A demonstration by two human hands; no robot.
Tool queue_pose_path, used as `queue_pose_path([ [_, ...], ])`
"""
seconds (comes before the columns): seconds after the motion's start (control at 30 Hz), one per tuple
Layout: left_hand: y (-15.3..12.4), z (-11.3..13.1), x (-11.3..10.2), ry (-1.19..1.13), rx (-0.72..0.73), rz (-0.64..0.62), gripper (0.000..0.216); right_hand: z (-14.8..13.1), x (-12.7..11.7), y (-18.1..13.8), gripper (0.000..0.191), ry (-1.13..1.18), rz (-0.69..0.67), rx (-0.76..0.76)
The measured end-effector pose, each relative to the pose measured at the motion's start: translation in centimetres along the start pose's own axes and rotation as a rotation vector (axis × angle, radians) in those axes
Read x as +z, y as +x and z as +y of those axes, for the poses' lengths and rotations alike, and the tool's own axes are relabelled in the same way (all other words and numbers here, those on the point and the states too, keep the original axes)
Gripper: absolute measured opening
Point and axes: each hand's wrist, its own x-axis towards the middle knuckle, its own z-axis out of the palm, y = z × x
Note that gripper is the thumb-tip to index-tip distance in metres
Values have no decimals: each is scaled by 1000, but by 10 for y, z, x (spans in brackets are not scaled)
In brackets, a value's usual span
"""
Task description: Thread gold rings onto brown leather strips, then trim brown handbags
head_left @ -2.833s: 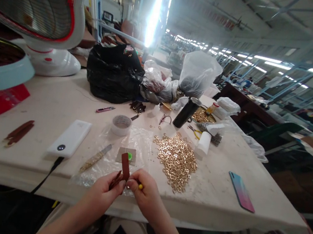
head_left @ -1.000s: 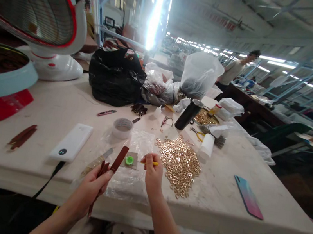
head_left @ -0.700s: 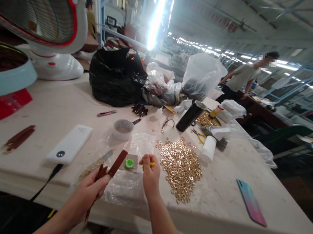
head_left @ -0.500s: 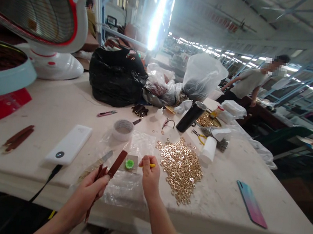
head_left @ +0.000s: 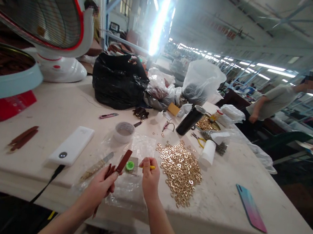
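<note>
My left hand [head_left: 99,187] is closed around several brown leather strips [head_left: 124,161]; one sticks up beyond the fingers, with its end beside a small green cap [head_left: 130,166]. That cap sits on a greyish square piece [head_left: 134,172] on clear plastic sheeting. On the cap's other side, my right hand [head_left: 150,179] pinches a thin tool with a yellow handle [head_left: 152,167]. Its tip points left toward the cap and is too small to make out. Just right of this hand spreads a pile of gold-coloured metal rings [head_left: 181,172].
A knife with a wrapped handle [head_left: 96,167], tape roll [head_left: 124,132] and white power bank [head_left: 71,146] lie on the left. Behind stand a black bag [head_left: 119,81], black cylinder [head_left: 190,120] and fan [head_left: 60,68]. A phone [head_left: 250,208] lies right. A person [head_left: 278,100] walks beyond the table.
My left hand has moved slightly right with the strips, toward the green cap. My right hand keeps its pinch on the yellow-handled tool. The person in the background has moved right.
</note>
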Motion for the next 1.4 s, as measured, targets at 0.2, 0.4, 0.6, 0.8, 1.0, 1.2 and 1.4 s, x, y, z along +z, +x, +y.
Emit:
queue_pose_path([
  [0.2,12,-2,9,14,-16,-50,35,-1,-1,-1,35,-14,7,-23],
  [0.4,21,-9,13,38,-48,-74,38,4,-2,-1,33,14,-27,-12],
  [0.6,25,-15,13,40,-34,-88,43,7,-1,0,34,24,-3,-22],
  [0.8,18,-5,11,55,-33,-55,43,-8,-15,-1,35,120,61,-16],
  [1.0,-2,11,7,97,-34,-168,43,-44,-31,-13,34,427,47,98],
  [1.2,-16,17,5,82,5,-207,40,-52,-27,-25,35,480,5,118],
  [1.4,-27,19,4,33,1,-194,35,-52,-20,-30,33,590,-27,185],
])
